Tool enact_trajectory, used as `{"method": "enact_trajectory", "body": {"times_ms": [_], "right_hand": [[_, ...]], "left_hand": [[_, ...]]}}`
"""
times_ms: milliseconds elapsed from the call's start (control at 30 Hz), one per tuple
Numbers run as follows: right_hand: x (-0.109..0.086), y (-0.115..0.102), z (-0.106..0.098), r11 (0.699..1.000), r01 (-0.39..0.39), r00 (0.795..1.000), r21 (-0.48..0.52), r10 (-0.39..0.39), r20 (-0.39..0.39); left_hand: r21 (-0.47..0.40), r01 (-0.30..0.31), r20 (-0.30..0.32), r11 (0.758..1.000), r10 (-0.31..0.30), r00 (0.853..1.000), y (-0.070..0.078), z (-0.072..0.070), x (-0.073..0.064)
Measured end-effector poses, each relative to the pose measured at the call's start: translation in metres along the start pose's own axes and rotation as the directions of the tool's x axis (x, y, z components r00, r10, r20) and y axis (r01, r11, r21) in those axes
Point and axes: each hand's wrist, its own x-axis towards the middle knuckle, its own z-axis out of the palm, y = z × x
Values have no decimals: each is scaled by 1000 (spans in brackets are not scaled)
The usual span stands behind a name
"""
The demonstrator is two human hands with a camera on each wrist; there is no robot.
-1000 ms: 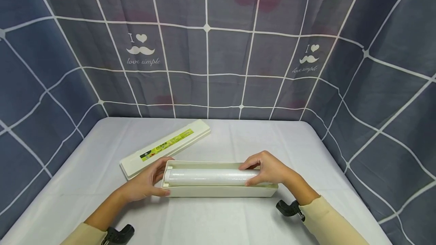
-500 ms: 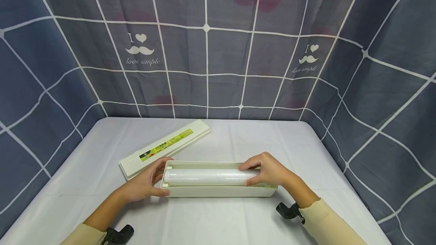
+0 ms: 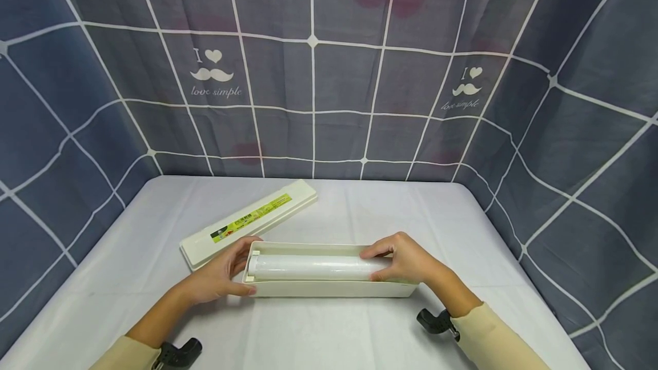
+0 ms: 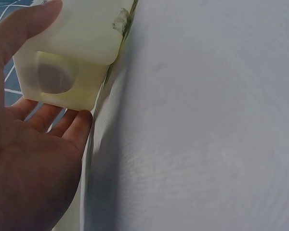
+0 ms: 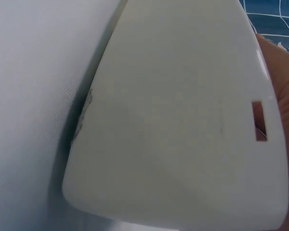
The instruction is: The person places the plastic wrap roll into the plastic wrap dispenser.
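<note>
A long cream plastic box [image 3: 334, 289] lies lidless across the table, and a shiny white roll of cling film [image 3: 313, 267] sits lengthwise inside it. My left hand [image 3: 221, 276] grips the box's left end, thumb on the front wall and fingers at the back corner. In the left wrist view, the fingers [image 4: 77, 130] touch the end wall [image 4: 62, 79]. My right hand [image 3: 403, 258] reaches into the box and pinches the roll near its right end, which it hides. The right wrist view mostly shows the box's outer wall [image 5: 178, 120], with a small slot, covering most of that hand.
Behind the box, a matching cream lid [image 3: 249, 221] with a green and yellow label lies slanting on the white tablecloth [image 3: 319, 336]. A grey checked curtain [image 3: 339, 84] encloses the table's back and sides.
</note>
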Motion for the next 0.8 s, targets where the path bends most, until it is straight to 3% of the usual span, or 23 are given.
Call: {"method": "enact_trajectory", "body": {"times_ms": [333,800], "right_hand": [[-2,0,-1,999,14,1000,-33,-14,-3],[-11,0,-7,999,29,998,30,-27,-62]], "left_hand": [[-1,-5,10,1000,5,1000,0,-1,1],[-10,-11,9,1000,11,1000,0,0,0]]}}
